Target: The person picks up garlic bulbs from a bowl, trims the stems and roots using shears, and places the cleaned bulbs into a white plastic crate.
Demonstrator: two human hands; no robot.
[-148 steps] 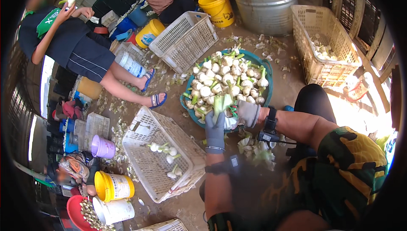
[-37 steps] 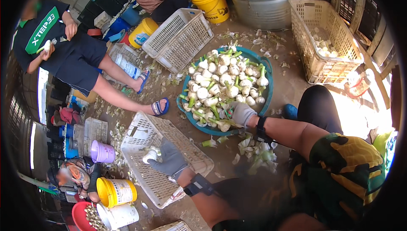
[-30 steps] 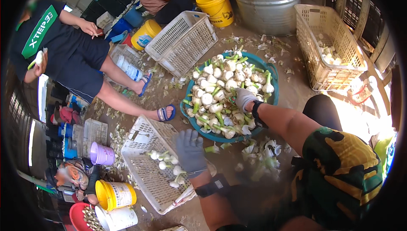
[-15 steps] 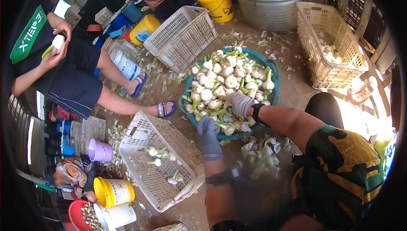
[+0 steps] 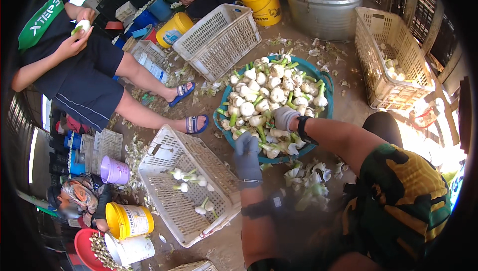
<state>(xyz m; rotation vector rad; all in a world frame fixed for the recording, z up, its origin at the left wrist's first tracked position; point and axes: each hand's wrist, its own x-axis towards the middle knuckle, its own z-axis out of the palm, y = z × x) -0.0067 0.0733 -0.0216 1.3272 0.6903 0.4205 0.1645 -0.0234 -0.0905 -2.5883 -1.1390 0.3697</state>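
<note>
A teal basin (image 5: 324, 116) heaped with garlic bulbs (image 5: 263, 93), green stem stubs on many, stands on the floor in front of me. My right hand (image 5: 286, 119), in a pale glove, is over the near part of the heap with its fingers curled in. Whatever it grips is hidden among the bulbs. My left hand (image 5: 247, 146), in a grey glove, is at the basin's near-left rim, fingers bent and closed; what they hold cannot be made out. Beside it, inside the rim, lie stemmed bulbs. Left of that hand a white plastic crate (image 5: 169, 211) contains several garlic bulbs with stems (image 5: 199, 180).
Peelings (image 5: 308, 179) litter the floor by the basin. Another crate (image 5: 219, 39) stands beyond, a third (image 5: 393, 92) at right, near a metal tub (image 5: 323, 9) and yellow bucket (image 5: 261, 2). A seated person at left holds a garlic bulb (image 5: 81, 26); their sandalled foot (image 5: 196, 123) is near the basin.
The view has shifted slightly. My left hand has risen a little beside the basin's rim; my right hand stays over the heap. The seated person's hands have shifted around their garlic bulb.
</note>
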